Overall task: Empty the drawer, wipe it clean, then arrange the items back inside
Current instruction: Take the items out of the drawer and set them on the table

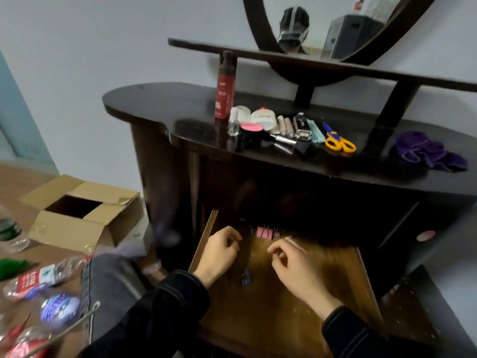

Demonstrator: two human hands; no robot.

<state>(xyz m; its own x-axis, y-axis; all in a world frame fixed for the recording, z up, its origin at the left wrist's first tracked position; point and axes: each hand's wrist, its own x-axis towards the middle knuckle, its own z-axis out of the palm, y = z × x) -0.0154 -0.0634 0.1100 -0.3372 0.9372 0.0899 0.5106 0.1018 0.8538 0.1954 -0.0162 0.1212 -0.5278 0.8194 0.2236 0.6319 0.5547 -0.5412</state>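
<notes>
The wooden drawer [322, 275] is pulled out below the dark dresser top [160, 104]. Both my hands are inside it. My left hand [222, 254] has its fingers curled near the drawer's left wall; anything inside the fist is hidden. My right hand [296, 270] is curled with the thumb against the forefinger, and I cannot make out anything between them. Pink binder clips [264, 232] lie at the back of the drawer, just beyond my fingers. A small blue binder clip [246, 277] lies on the drawer floor between my wrists.
On the dresser top are a red bottle [225, 91], small jars, brushes, yellow-handled scissors [338, 142] and a purple cloth [428, 153]. An open cardboard box [82, 218] and plastic bottles [38, 280] lie on the floor to the left.
</notes>
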